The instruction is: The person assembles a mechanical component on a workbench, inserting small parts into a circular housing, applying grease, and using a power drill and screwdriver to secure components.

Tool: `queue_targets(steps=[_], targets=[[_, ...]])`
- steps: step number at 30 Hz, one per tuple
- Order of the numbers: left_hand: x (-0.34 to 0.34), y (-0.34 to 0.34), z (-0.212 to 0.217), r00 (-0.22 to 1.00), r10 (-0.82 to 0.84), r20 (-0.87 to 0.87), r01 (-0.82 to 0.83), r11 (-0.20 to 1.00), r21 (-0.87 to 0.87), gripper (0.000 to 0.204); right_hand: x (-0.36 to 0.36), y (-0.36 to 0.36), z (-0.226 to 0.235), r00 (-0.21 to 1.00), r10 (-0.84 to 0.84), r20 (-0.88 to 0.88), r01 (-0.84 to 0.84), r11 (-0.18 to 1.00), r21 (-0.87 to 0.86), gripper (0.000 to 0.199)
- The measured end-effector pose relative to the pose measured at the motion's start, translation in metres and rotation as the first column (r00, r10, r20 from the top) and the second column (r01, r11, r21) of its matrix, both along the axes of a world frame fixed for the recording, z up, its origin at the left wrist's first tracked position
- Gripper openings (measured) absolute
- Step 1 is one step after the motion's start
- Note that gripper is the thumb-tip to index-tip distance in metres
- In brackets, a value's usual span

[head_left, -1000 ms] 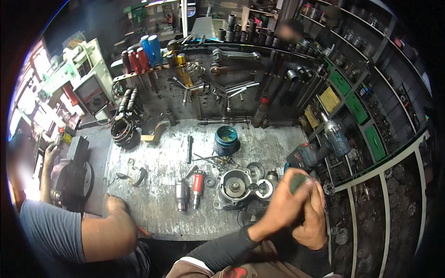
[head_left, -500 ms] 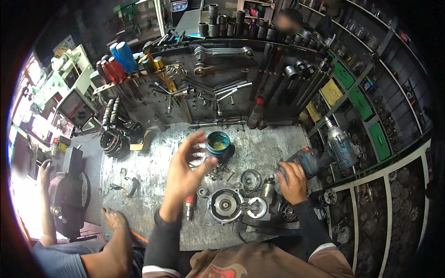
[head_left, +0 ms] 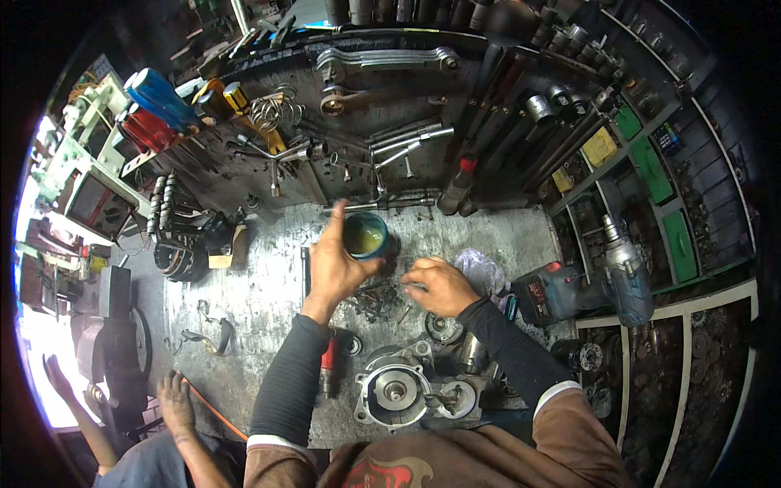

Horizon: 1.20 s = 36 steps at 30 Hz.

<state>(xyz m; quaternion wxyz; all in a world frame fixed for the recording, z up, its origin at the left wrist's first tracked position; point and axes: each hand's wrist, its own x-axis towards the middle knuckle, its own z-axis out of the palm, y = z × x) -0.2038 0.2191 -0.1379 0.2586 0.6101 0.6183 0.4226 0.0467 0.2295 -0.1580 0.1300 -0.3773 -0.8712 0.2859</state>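
My left hand [head_left: 329, 264] is wrapped around the side of a teal jar [head_left: 386, 241] with yellowish-green grease inside. Its thumb lies across the near side and a finger stretches along the far left. Just right of the jar, my right hand [head_left: 442, 286] hovers with curled fingers; whatever they may hold is hidden. Small bolts [head_left: 373, 299] lie in a heap below the jar, between the hands. Nearer to me sits an open metal gear housing [head_left: 395, 392] with a round part in its bore. A ring-shaped metal part [head_left: 443, 327] lies beneath my right forearm.
A cordless impact wrench [head_left: 553, 293] lies at the right, by crumpled clear plastic [head_left: 482, 272]. A red-handled tool [head_left: 327, 366] lies by my left forearm. Wrenches [head_left: 390, 61] hang on the back panel. Another person's hand [head_left: 175, 398] rests at the bench's left edge.
My left hand has closed around the jar. My right hand has left the impact wrench and moved left toward the jar, uncovering the plastic. The view has shifted slightly.
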Motion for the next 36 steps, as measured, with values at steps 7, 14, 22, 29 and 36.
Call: queue_targets(steps=[7, 14, 22, 29, 36], targets=[[-0.019, -0.007, -0.021, 0.973, 0.195, -0.12, -0.191, 0.981, 0.044, 0.123, -0.058, 0.002, -0.01, 0.969, 0.123, 0.214, -0.151, 0.982, 0.117, 0.026], [-0.024, -0.043, -0.032, 0.925, 0.364, 0.106, -0.368, 0.93, 0.015, 0.117, -0.086, -0.004, -0.02, 0.901, 0.085, 0.424, -0.188, 0.96, 0.207, 0.016], [-0.034, -0.135, -0.027, 0.675, 0.507, 0.536, -0.498, 0.849, -0.176, 0.048, -0.07, 0.007, -0.012, 0.96, 0.176, 0.22, -0.228, 0.943, 0.241, 0.023], [-0.017, -0.175, 0.005, 0.51, 0.482, 0.713, -0.213, 0.873, -0.438, 0.019, -0.035, -0.014, 0.05, 0.934, -0.006, -0.358, -0.038, 0.993, -0.116, 0.029], [0.017, -0.14, 0.064, 0.545, 0.187, 0.817, 0.149, 0.938, -0.314, 0.028, -0.037, -0.044, 0.11, 0.793, -0.143, -0.593, -0.021, 0.965, -0.262, 0.031]])
